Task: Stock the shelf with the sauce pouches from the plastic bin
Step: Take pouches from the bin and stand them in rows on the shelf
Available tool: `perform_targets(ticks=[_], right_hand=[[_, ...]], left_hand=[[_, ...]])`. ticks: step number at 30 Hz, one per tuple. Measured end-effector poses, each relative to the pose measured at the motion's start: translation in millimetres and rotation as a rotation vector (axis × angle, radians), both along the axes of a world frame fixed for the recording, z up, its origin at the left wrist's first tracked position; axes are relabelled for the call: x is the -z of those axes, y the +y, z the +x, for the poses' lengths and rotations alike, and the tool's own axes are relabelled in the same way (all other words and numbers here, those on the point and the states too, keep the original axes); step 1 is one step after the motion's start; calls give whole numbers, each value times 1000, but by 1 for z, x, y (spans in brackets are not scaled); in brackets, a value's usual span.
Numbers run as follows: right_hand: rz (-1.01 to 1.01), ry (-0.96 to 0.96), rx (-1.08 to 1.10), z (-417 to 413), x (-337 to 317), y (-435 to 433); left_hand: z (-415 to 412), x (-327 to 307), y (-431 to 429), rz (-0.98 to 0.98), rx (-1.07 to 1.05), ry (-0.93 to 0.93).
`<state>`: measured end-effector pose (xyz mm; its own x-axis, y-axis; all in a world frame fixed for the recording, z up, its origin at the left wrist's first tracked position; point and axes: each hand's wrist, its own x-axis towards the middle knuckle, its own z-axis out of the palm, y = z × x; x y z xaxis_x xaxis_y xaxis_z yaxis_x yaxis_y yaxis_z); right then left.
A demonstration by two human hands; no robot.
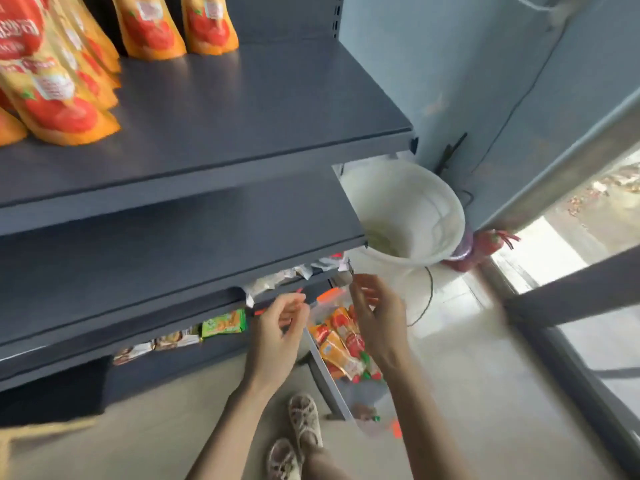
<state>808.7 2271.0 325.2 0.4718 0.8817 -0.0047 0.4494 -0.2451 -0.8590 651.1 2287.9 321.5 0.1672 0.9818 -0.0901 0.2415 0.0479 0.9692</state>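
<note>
**Both hands over the bin, nothing in them yet**

Up top, the grey shelf point(242, 109) has a wide bare stretch on its right. Orange sauce pouches point(59, 98) stand in rows at its left and back, and they lean quite a bit. A white bucket point(405, 216) sits on the floor by the shelf end.

Below it, the clear plastic bin point(370, 426) is on the floor beside the bottom shelves, with more pouches point(341, 341) lying jumbled inside.

Over it hover the left hand point(277, 334) and the right hand point(377, 317), both empty. The left fingers are loosely curled around nothing, the right fingers spread apart and relaxed. The picture is blurred, but I see no pouch held.

Here is the danger, as I judge it. The bin sits tucked close under the lower shelf edges, so a pouch lifted straight up could clip them and drop. The pouches look glossy, so a handful may slide out. And a careless nudge up top could send the leaning rows over.
</note>
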Motion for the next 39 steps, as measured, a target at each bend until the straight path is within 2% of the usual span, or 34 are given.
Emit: perform_targets(ticks=[7, 14, 23, 31, 35, 39], right_hand=[[-140, 63, 64, 35, 42, -57], [-286, 88, 15, 94, 98, -69], [-566, 193, -149, 180, 242, -56], [-801, 194, -224, 198, 386, -53], [-837, 177, -211, 202, 445, -57], [-820, 119, -190, 195, 492, -60]], left_hand=[[36, 44, -44, -164, 46, 1], [94, 103, -59, -295, -36, 54], [192, 249, -87, -583, -374, 101], [221, 383, -92, -818, -496, 222], [227, 450, -83, -951, -610, 200], [232, 496, -67, -958, -677, 179]])
